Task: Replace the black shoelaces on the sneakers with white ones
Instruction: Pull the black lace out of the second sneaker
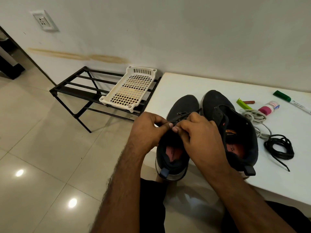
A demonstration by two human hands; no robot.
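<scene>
Two dark sneakers stand side by side on the white table [218, 84], toes toward the wall. The left sneaker [175, 143] sits at the table's near left corner, its heel poking over the edge; the right sneaker [230, 130] stands just beside it, its eyelets bare of any lace. Both hands meet over the left sneaker's tongue. The left hand [148, 130] pinches the black lace [182, 115] between thumb and forefinger, and the right hand [200, 133] has its fingers curled on the same lace just beside it, the thumbs almost touching.

One loose black lace [279, 147] lies coiled on the table at the right of the frame, one end trailing toward the near edge. One bundle of white laces [254, 116] lies between that coil and the right sneaker, farther back. Behind it sit four small things: one green clip [243, 104], one short red stick [249, 102], one little bottle with a pink cap [269, 107], and one green-capped marker [291, 100] at the far right.

To the left of the table, one black metal rack [79, 91] stands on the glossy pale floor tiles [42, 148], carrying one white plastic basket [129, 89]. The wall [185, 34] is off-white, with a yellowish smear and one socket [44, 20] in the upper left.
</scene>
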